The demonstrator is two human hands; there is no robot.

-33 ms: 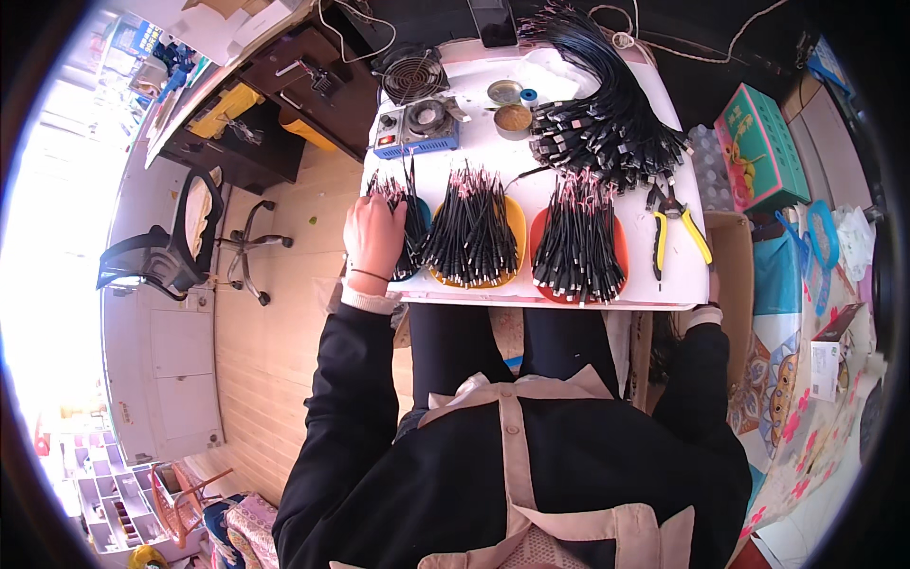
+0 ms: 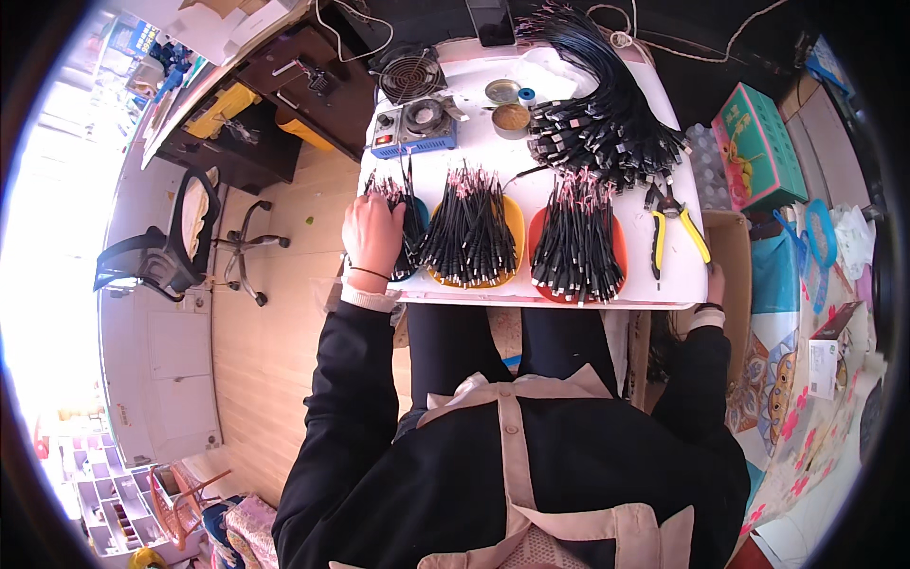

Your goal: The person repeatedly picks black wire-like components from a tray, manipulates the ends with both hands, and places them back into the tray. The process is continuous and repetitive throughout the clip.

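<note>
My left hand (image 2: 373, 232) is curled over the left side of a bundle of short black cables (image 2: 411, 232) with bare pinkish wire ends. That bundle lies in a blue tray (image 2: 422, 211) at the table's left edge. What the fingers hold is hidden. My right hand (image 2: 716, 283) hangs beside the table's right edge, above a cardboard box (image 2: 728, 313), its fingers mostly hidden. Similar cables (image 2: 471, 232) fill a yellow tray (image 2: 518, 237) in the middle. More cables (image 2: 576, 237) lie in a red tray (image 2: 621, 256) to the right.
Yellow-handled pliers (image 2: 680, 232) lie spread at the table's right. Behind are a big heap of black cables (image 2: 607, 142), a blue heating device (image 2: 414, 133), a small fan (image 2: 410, 76) and a round tin (image 2: 512, 119). An office chair (image 2: 180, 237) stands at the left.
The view has shifted very slightly. A little more of my right hand shows beside the table edge; my left hand stays in place on the cables.
</note>
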